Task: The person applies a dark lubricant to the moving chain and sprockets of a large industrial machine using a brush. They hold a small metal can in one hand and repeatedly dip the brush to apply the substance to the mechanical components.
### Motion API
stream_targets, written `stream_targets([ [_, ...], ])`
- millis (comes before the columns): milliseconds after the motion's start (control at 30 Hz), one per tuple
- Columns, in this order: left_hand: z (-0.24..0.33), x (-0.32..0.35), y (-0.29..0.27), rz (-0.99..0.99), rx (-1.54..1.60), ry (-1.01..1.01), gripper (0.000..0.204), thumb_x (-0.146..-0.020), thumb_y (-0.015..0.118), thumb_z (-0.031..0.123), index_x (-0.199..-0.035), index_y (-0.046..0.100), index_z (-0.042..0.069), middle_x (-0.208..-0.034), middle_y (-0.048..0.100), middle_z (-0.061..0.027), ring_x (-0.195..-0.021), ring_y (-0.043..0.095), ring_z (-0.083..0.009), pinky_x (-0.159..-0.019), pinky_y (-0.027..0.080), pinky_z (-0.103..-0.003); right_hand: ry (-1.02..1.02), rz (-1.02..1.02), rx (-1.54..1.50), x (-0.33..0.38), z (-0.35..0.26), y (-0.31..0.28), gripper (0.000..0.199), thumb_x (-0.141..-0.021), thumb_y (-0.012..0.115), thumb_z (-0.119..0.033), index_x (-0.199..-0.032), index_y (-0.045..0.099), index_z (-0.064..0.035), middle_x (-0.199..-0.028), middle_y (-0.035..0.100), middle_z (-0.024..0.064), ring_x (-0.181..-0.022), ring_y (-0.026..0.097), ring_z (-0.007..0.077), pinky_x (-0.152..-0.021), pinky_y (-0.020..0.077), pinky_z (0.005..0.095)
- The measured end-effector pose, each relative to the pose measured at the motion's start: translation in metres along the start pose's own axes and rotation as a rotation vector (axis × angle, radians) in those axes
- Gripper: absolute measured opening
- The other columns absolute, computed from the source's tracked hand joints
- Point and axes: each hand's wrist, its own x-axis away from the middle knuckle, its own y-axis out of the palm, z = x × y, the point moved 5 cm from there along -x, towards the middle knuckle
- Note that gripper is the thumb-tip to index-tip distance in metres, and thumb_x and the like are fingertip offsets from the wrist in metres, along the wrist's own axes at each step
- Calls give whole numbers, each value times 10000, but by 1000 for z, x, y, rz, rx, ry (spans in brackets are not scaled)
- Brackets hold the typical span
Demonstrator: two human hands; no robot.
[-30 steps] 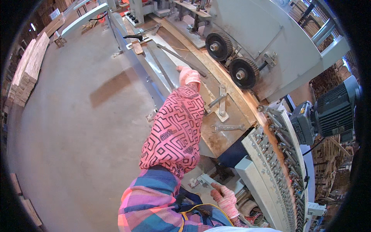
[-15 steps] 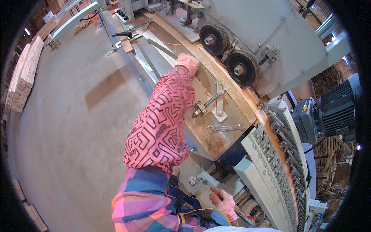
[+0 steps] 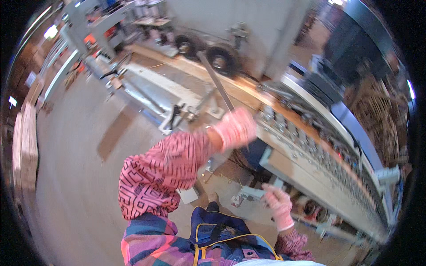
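My left hand (image 3: 237, 128), in a pink and white glove, is closed round a long flat metal bar (image 3: 216, 82). The bar slants up and away from the fist, its far end in front of the black ridged rollers (image 3: 219, 62). Just left of the fist lies a spring-loaded bracket (image 3: 197, 108) on the machine bed. Lower down, my right hand (image 3: 278, 205), gloved alike, hangs beside the conveyor frame with its fingers loosely apart and nothing visible in it. Motion blurs both hands somewhat.
A wooden strip (image 3: 248, 91) runs along the machine under the rollers. A curved chain track (image 3: 319, 155) with many metal fittings stretches to the right. Stacked timber (image 3: 27, 146) stands at the far left, and a dark motor (image 3: 359, 44) at the upper right.
My left hand has moved right and nearer, and now carries the flat bar up off the bed. My right hand has risen, and the view has turned. The wrench is no longer visible.
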Motion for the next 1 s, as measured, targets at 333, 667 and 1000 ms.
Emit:
stream_targets([
  [333, 512, -6, -38, -315, 41, 805, 210, -772, 678, 164, -844, 805, 12, -805, 738, -169, -739, 685, -359, -641, 512, -540, -159, -101, -449, 146, 101, -169, 468, -993, 675, -354, -1297, 665, 1, -1040, 729, 57, -908, 656, 131, -847, 524, 301],
  [667, 807, -86, -143, -287, 502, 1243, 179, -756, 680, 158, -896, 758, 78, -834, 708, -106, -677, 659, -285, -627, 565, -419, -2, 399, -896, 406, 276, -338, 375, -987, 682, -297, -1256, 708, -36, -992, 726, 29, -869, 644, 101, -809, 525, 264],
  [1000, 866, -238, -221, -88, 1667, 303, 392, -932, 679, 184, -1298, 652, 47, -1090, 719, -77, -921, 680, -197, -803, 565, -326, -84, 1042, -845, 612, 249, -405, 351, -1029, 641, -262, -1233, 693, 18, -822, 664, 24, -746, 592, 111, -715, 496, 265],
])
